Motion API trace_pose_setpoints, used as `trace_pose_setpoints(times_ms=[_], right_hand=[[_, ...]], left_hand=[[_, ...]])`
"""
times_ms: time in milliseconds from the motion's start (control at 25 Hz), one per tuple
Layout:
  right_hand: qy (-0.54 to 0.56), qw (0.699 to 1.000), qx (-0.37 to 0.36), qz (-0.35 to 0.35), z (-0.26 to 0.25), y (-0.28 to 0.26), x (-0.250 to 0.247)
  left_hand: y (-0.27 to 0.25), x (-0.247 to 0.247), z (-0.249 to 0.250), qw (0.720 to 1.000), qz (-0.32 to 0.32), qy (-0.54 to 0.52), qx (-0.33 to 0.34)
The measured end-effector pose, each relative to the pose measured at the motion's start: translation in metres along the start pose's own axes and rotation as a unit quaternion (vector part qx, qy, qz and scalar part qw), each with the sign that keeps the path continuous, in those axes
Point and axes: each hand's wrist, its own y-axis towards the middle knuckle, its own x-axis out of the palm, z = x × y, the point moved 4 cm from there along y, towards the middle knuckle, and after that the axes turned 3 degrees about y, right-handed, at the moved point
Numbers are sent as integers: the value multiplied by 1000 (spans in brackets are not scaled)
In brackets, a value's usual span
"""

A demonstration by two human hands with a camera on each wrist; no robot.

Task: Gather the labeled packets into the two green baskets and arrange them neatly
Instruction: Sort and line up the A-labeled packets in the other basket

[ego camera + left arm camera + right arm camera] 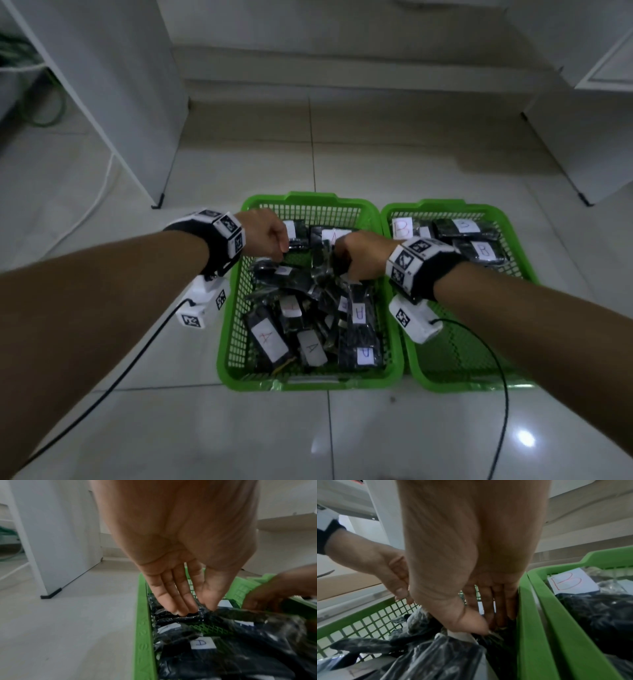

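Observation:
Two green baskets stand side by side on the tiled floor. The left basket [308, 382] holds a jumbled heap of black packets, several labelled A [269, 339]. At the far end of the right basket [442, 205] lie black packets labelled B [479, 251]. Both hands are inside the far half of the left basket. My left hand [274, 240] pinches the edge of a black packet [180, 618] between thumb and fingertips [183, 609]. My right hand [352, 260] pinches another black packet [488, 639] next to the basket's right rim [527, 628].
A white cabinet [120, 102] stands at the back left and another [582, 137] at the back right. A white cord [99, 202] and a green hose [51, 113] lie on the left. Black wrist-camera cables [503, 394] trail across the near floor.

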Motion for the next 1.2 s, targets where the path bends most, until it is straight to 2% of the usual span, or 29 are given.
trace_pose_setpoints(times_ms=[120, 160, 240, 400, 480, 560, 600, 680, 720, 760, 800, 840, 880, 920, 960, 1040, 1120, 1200], right_hand=[[23, 999, -4, 47, -8, -5, -7], [16, 999, -9, 33, -11, -6, -11], [6, 999, 3, -44, -14, -12, -6], [-7, 992, 3, -127, -6, -27, 7], [83, 985, 9, -151, -1, -38, 2], [215, 967, 11, -139, 8, -45, -13], [294, 949, 13, -113, 11, -48, -22], [447, 892, 25, -59, 17, -50, -29], [494, 868, 36, -43, 20, -50, -29], [506, 861, 45, -33, 20, -51, -27], [477, 878, 50, -19, 17, -52, -23], [406, 913, 45, -1, 15, -54, -18], [305, 952, 22, 12, 10, -55, -12], [201, 980, -11, 9, 3, -57, -2], [119, 992, -35, -8, -5, -59, 12], [-2, 998, -56, -38, -15, -63, 37], [-99, 993, -58, -26, -20, -61, 45], [-138, 989, -54, -17, -20, -56, 42]], left_hand=[[1, 10, 12, 999, -12, 26, 19], [1, 11, 17, 999, -6, 33, 29], [0, 20, 28, 997, -11, 57, 48], [-6, 38, 52, 991, -64, 92, 79], [-8, 39, 59, 993, -101, 6, 59], [-13, 37, 69, 979, -154, -129, 24], [-16, 34, 72, 968, -176, -177, 17], [-22, 26, 75, 954, -193, -228, 11], [-24, 22, 72, 953, -186, -240, 6], [-25, 19, 67, 955, -170, -244, -5], [-25, 16, 60, 962, -145, -230, -17], [-25, 13, 51, 972, -117, -201, -28], [-25, 9, 42, 982, -92, -159, -35], [-25, 7, 34, 989, -77, -122, -40], [-26, 6, 25, 992, -77, -88, -47], [-29, 5, 12, 993, -96, -41, -62], [-35, 4, 4, 991, -111, -3, -72], [-36, 3, 1, 991, -112, 33, -71]])
